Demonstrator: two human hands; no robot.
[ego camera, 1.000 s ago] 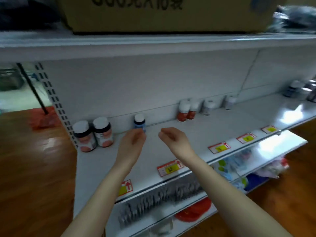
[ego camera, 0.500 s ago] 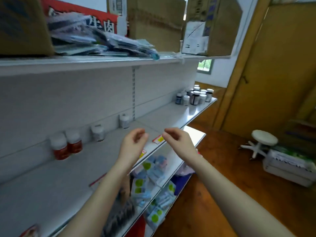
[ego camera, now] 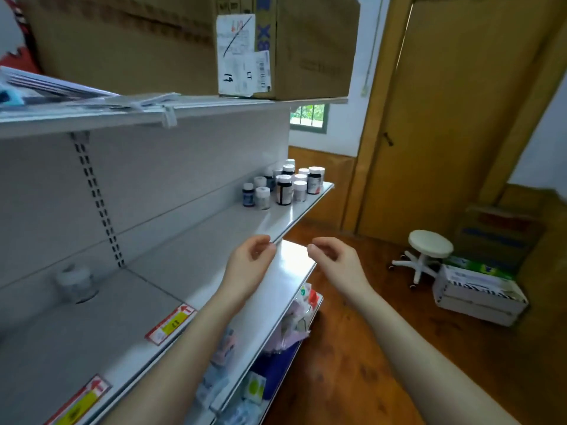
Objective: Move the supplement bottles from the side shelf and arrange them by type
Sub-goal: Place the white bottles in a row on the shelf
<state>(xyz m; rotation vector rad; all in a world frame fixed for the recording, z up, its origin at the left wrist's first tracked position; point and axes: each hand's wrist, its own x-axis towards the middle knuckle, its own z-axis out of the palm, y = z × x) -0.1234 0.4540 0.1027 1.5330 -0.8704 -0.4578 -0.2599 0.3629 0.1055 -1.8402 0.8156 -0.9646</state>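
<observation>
A cluster of several supplement bottles (ego camera: 283, 185) stands at the far right end of the white shelf (ego camera: 214, 240); some are dark with white caps, some white. One blurred white bottle (ego camera: 75, 282) stands alone near the shelf's back panel at the left. My left hand (ego camera: 250, 263) and my right hand (ego camera: 333, 262) hover side by side over the shelf's front edge, well short of the cluster. Both have loosely curled fingers and hold nothing.
Cardboard boxes (ego camera: 285, 44) and papers sit on the upper shelf. Lower shelves hold packets (ego camera: 254, 388). Yellow price tags (ego camera: 171, 323) line the shelf edge. A white stool (ego camera: 428, 250), boxes (ego camera: 478, 294) and a wooden door (ego camera: 454, 118) are to the right on the wood floor.
My view has swung right along the shelf, from the left-end bottles to the cluster at the far right end. Both hands stay raised and empty in front of me.
</observation>
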